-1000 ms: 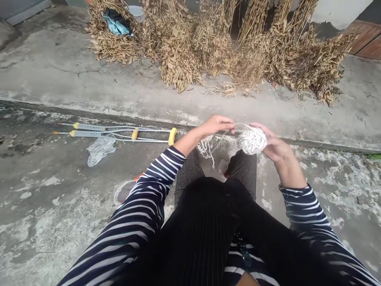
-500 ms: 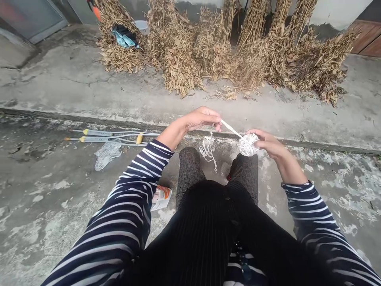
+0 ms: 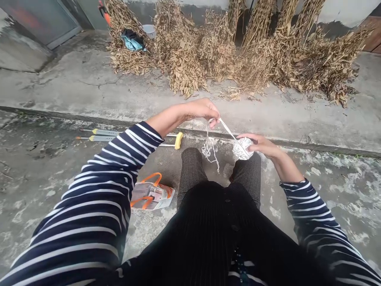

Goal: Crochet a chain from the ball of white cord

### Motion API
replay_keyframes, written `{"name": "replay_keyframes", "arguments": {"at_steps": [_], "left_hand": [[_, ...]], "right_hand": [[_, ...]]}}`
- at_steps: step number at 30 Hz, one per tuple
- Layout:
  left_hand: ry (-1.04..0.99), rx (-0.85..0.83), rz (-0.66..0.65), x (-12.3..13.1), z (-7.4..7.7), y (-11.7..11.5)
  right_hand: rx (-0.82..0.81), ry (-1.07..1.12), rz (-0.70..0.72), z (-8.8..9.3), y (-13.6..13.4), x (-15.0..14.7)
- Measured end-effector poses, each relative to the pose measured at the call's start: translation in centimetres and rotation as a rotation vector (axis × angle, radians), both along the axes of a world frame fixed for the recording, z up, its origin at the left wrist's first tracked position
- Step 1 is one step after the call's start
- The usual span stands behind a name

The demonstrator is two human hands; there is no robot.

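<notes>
My left hand (image 3: 203,110) pinches a white cord, its fingers closed above my left knee. From those fingers one taut length (image 3: 228,129) of cord slants down to the right. It meets a wound ball of white cord (image 3: 242,148), which my right hand (image 3: 261,145) grips from its right side, above my right knee. A loose, tangled tail of cord (image 3: 210,150) hangs below my left hand, between my knees. Part of the ball is hidden behind my right fingers.
Crutches (image 3: 102,135) lie at the left by a low concrete step (image 3: 119,93), partly covered by my left sleeve. A bag with orange handles (image 3: 160,196) stands beside my left leg. Dried plant bundles (image 3: 186,67) line the wall, with blue-and-black cloth (image 3: 132,41) on one.
My left hand has moved slightly up and the ball a little left. My left arm has swung outward, covering the plastic bag and more of the crutches while uncovering the orange-handled bag.
</notes>
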State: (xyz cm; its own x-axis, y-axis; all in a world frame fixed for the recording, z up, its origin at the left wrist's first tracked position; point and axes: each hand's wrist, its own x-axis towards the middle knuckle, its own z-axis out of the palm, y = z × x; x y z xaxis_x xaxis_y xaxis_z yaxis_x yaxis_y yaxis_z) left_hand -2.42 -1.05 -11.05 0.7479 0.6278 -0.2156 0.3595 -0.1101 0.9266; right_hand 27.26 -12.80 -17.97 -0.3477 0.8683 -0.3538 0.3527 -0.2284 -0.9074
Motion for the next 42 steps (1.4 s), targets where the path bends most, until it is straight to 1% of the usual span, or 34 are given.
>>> {"name": "replay_keyframes", "arguments": {"at_steps": [3,5,7,9,11,12,14,16,17,18,20,21,22,24,25,26,28,29,31,34,36,38,40,42], "left_hand": [[0.049,-0.061,0.116,0.6,-1.0,0.9],[0.106,-0.111,0.164,1.0,-1.9,1.5],[0.174,-0.164,0.149,1.5,-2.5,2.1],[0.230,-0.200,0.069,2.0,-2.9,2.4],[0.289,-0.221,-0.037,2.5,-3.2,2.5],[0.321,-0.227,-0.068,2.9,-3.4,2.4],[0.368,-0.232,-0.050,3.6,-4.0,2.5],[0.362,-0.216,0.035,4.2,-5.0,2.6],[0.348,-0.203,0.067,4.5,-5.6,2.8],[0.335,-0.191,0.072,4.6,-6.2,3.0],[0.299,-0.150,0.040,4.7,-7.5,3.1],[0.264,-0.114,0.046,4.7,-8.1,3.0],[0.207,-0.072,0.082,4.6,-8.6,2.6],[0.015,-0.029,0.193,4.4,-9.5,1.0],[-0.104,-0.051,0.240,4.3,-9.9,-0.1],[-0.221,-0.109,0.261,4.2,-10.4,-1.4],[-0.419,-0.272,0.255,4.3,-11.3,-4.1],[-0.483,-0.349,0.247,4.6,-11.9,-5.4],[-0.557,-0.460,0.264,5.6,-12.9,-7.4],[-0.614,-0.513,0.362,7.8,-14.2,-8.8],[-0.610,-0.506,0.419,9.0,-14.5,-8.9],[-0.566,-0.492,0.444,9.4,-14.4,-8.8],[-0.507,-0.468,0.421,8.8,-13.9,-8.6],[-0.440,-0.432,0.362,7.4,-13.0,-8.4]], "right_hand": [[0.112,0.053,0.066,-0.5,-0.3,-0.2],[0.180,0.090,0.079,-0.8,-0.5,-0.3],[0.215,0.134,0.086,-1.1,-0.6,-0.4],[0.225,0.169,0.126,-1.2,-0.6,-0.6],[0.241,0.170,0.210,-1.0,-0.5,-1.0],[0.257,0.159,0.262,-0.9,-0.5,-1.3],[0.283,0.141,0.357,-0.7,-0.6,-1.9],[0.276,0.166,0.384,-0.8,-0.7,-2.4],[0.256,0.200,0.361,-0.9,-0.9,-2.6],[0.228,0.247,0.311,-1.1,-1.0,-2.7],[0.159,0.355,0.154,-1.5,-1.4,-2.7],[0.123,0.407,0.067,-1.7,-1.5,-2.6],[0.086,0.452,-0.016,-1.7,-1.6,-2.5],[0.028,0.511,-0.156,-1.6,-1.8,-2.1],[0.003,0.528,-0.211,-1.4,-1.8,-1.8],[-0.019,0.541,-0.254,-1.2,-1.8,-1.5],[-0.047,0.567,-0.313,-1.0,-1.8,-1.0],[-0.058,0.582,-0.331,-0.9,-1.8,-0.8],[-0.083,0.617,-0.352,-1.1,-1.9,-0.6],[-0.107,0.665,-0.370,-1.7,-2.2,-0.7],[-0.104,0.693,-0.386,-2.1,-2.6,-0.8],[-0.084,0.698,-0.413,-2.4,-3.0,-0.8],[-0.039,0.657,-0.432,-2.9,-3.5,-0.4],[0.001,0.598,-0.424,-3.6,-3.9,0.0]]}}
